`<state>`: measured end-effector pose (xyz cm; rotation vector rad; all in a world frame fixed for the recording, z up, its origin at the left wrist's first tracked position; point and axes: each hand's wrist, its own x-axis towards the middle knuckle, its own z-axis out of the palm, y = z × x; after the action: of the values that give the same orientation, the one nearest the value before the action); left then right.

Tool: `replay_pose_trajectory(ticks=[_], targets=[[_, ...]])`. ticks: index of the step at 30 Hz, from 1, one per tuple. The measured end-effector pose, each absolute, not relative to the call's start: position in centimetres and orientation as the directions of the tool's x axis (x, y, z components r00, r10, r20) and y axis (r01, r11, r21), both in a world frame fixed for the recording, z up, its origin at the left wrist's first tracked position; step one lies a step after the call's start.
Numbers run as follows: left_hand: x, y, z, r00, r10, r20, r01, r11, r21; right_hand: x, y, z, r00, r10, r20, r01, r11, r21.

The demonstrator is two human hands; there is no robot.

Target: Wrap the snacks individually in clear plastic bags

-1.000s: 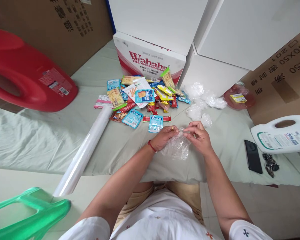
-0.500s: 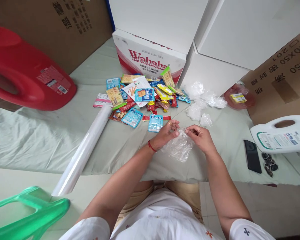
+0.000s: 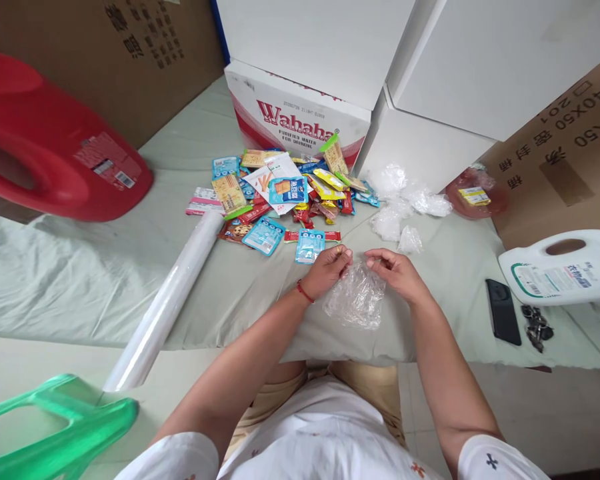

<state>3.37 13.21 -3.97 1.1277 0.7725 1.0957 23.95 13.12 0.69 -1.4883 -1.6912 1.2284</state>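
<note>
A crumpled clear plastic bag (image 3: 357, 300) hangs between my hands, its lower part over the cloth near the front edge. My left hand (image 3: 327, 270), with a red string bracelet at the wrist, is closed on the bag's upper left corner. The thumb and forefinger of my right hand (image 3: 397, 272) come close together at the bag's upper right edge, pinching it. Just beyond my left hand lies a blue snack packet (image 3: 310, 247). Behind it spreads a pile of wrapped snacks (image 3: 287, 190), with cracker, biscuit and sweet packets in several colours.
Crumpled clear plastic bags (image 3: 397, 213) lie right of the snacks. A plastic film roll (image 3: 170, 300) slants across the left. A red jug (image 3: 60, 147), a Wahaha carton (image 3: 300, 120), a white detergent bottle (image 3: 565, 270), a phone (image 3: 503, 311) and keys (image 3: 537, 327) surround the work area.
My left fingers have closed in on the bag's corner. My right hand has shifted slightly left and up, and the bag is spread a little flatter.
</note>
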Motion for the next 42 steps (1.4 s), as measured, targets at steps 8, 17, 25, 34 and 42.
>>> replay_pose_trajectory(ticks=[8, 17, 25, 34, 42], targets=[[3.2, 13.1, -3.9, 0.3, 0.952, 0.055, -0.28, 0.033, 0.96, 23.0, 14.0, -0.6, -0.291, 0.931, -0.22, 0.417, -0.083, -0.905], [3.4, 13.5, -4.7, 0.191, 0.98, 0.055, -0.152, -0.026, 0.988, 23.9, 13.4, -0.4, -0.174, 0.985, -0.003, 0.363, 0.061, -0.93], [3.3, 13.7, -4.9, 0.179, 0.981, 0.073, -0.154, -0.046, 0.987, 24.2, 10.8, -0.3, -0.058, 0.959, 0.278, 0.37, 0.279, -0.886], [3.2, 13.7, -4.8, 0.175, 0.983, 0.059, -0.198, -0.024, 0.98, 24.8, 10.8, -0.4, 0.049, 0.971, 0.234, 0.392, 0.197, -0.899], [3.3, 13.5, -4.6, 0.208, 0.978, 0.015, -0.228, 0.034, 0.973, 22.4, 13.2, 0.9, -0.141, 0.984, 0.104, 0.449, 0.158, -0.88]])
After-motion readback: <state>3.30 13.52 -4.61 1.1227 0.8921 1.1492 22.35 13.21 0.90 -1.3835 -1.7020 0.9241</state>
